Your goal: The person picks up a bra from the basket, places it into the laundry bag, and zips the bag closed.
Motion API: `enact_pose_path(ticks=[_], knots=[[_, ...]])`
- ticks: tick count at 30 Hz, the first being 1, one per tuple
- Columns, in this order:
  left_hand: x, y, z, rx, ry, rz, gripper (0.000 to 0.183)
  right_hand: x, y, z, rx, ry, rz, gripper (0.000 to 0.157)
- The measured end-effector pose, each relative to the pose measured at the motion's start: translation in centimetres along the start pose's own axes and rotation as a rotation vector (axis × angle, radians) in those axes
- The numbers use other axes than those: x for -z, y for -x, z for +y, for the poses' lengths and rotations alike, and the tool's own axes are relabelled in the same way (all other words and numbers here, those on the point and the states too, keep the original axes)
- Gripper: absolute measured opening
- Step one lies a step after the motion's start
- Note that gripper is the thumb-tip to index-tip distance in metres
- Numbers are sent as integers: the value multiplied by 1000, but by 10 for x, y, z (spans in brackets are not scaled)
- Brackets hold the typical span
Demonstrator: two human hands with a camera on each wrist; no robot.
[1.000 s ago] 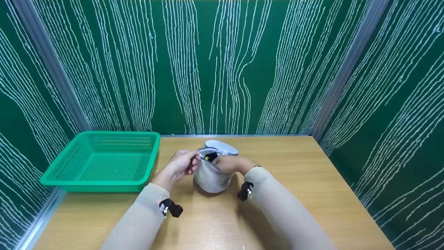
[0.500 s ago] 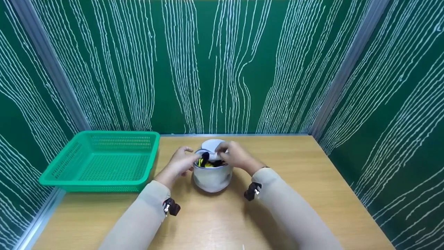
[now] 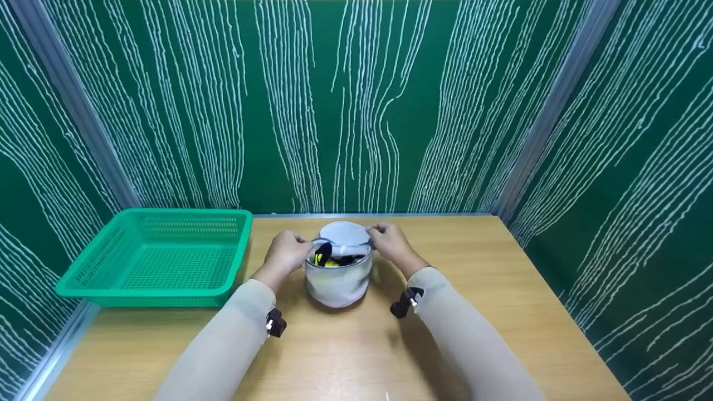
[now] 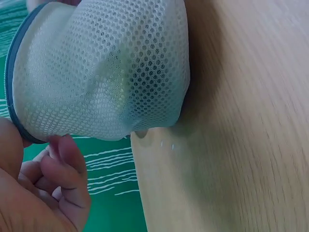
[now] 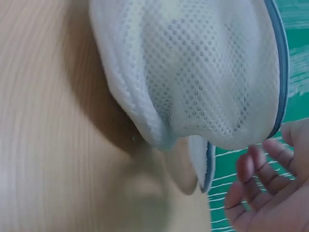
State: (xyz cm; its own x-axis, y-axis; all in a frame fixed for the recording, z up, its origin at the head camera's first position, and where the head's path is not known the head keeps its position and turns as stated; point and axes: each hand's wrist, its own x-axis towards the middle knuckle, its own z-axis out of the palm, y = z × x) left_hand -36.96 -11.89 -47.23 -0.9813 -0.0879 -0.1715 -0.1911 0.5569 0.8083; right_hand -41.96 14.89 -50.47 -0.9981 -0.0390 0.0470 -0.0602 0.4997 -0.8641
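Note:
A white mesh laundry bag (image 3: 337,287) with a blue-grey zipped rim stands upright on the table, its round lid (image 3: 344,231) folded back behind the opening. Black and yellow cloth-like items (image 3: 332,260) lie inside; their kind cannot be made out. My left hand (image 3: 288,252) pinches the rim on the left side; in the left wrist view its thumb and fingers meet at the blue edging. On the other side, my right hand (image 3: 391,243) pinches the rim near the lid. The right wrist view shows the right fingertips (image 5: 258,154) at the rim, the other fingers loosely bent.
A green plastic basket (image 3: 231,289) with perforated walls stands on the left of the wooden table (image 3: 340,356). Green panels (image 3: 390,184) with white wavy lines enclose the back and both sides. A small dark device (image 3: 277,323) sits on each wrist.
My right hand has come out of the bag's mouth and moved to the rim's right side. The bag's opening has spread wider and rounder, and the lid now lies straight behind it.

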Motion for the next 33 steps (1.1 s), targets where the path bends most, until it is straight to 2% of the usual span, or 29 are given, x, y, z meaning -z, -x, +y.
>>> enact_pose_path(ticks=[3, 6, 8, 12, 16, 21, 23, 26, 30, 33], knots=[[1, -3, -1, 4, 14, 2, 20, -3, -2, 9, -117, -40, -11, 49], [0, -6, -4, -9, 17, 10, 18, -6, -2, 18, -177, -64, -37, 55], [0, -8, -7, -14, 23, 22, 19, -9, -3, 23, -185, -90, -57, 56], [0, -9, -10, -23, 41, 35, 23, -16, -5, 27, -232, -255, -120, 57], [1, -8, -12, -42, 45, 33, 19, -21, -5, 28, -281, -402, -160, 59], [1, -9, -12, -40, 46, 25, 17, -23, -6, 28, -300, -501, -112, 49], [3, -9, -13, -40, 50, 25, 17, -23, -7, 28, -303, -514, -78, 37], [4, -9, -16, -36, 50, 26, 18, -21, -7, 27, -315, -507, -42, 31], [5, -9, -18, -27, 56, 24, 18, -17, -7, 27, -308, -443, -7, 37], [4, -9, -18, -21, 66, 20, 17, -18, -9, 27, -271, -393, 23, 38]])
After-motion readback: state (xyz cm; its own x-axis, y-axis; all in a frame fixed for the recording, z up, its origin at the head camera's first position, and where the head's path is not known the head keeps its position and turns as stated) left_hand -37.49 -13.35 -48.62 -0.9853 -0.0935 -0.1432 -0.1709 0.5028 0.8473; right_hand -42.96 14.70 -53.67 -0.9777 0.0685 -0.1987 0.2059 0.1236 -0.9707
